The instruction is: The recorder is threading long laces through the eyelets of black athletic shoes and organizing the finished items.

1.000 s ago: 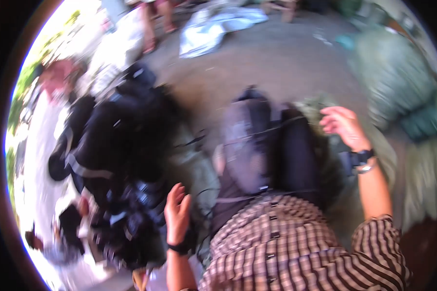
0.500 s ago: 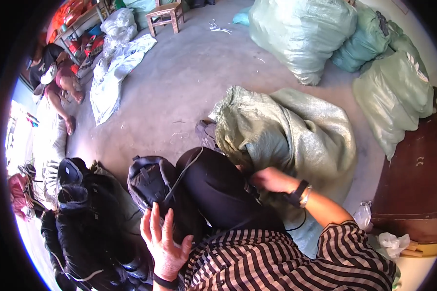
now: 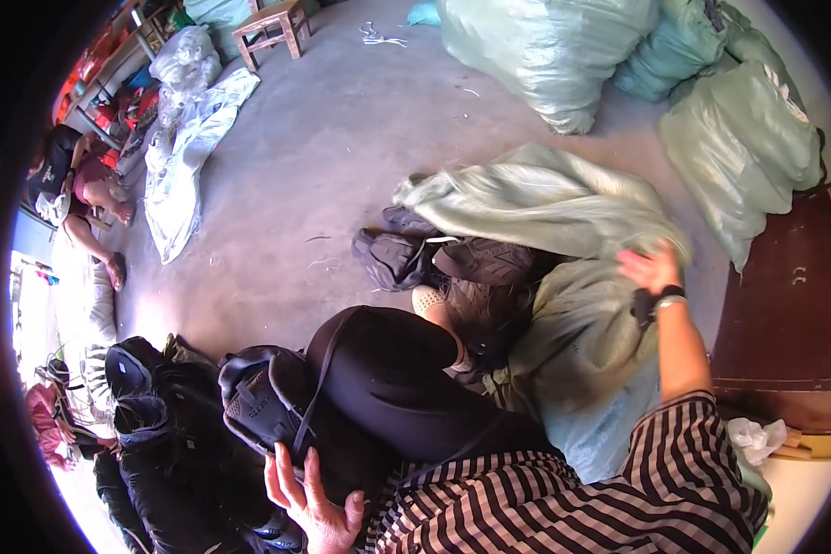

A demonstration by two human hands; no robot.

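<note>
My left hand [image 3: 314, 503] has its fingers apart against the lower part of a dark grey shoe [image 3: 266, 402] beside my knee. A thin lace or cord runs from the shoe across my thigh. My right hand [image 3: 651, 270] is at the right side of a pale green woven sack [image 3: 545, 203], fingers spread against the cloth. The sack is folded back and blurred. Several dark shoes [image 3: 392, 258] show at its mouth, in front of my knees. My foot [image 3: 431, 303] rests beside them.
A pile of black shoes [image 3: 171, 434] lies to my left. Large stuffed sacks [image 3: 549, 55] stand at the far right, near a brown board [image 3: 785, 295]. A wooden chair [image 3: 272, 32] is at the back. Another person [image 3: 78, 185] sits at the far left beside a white plastic sheet [image 3: 189, 166].
My right hand has moved from beside my knee out to the right and away. The sack has been thrown back, uncovering dark shoes. My left hand stays at the grey shoe.
</note>
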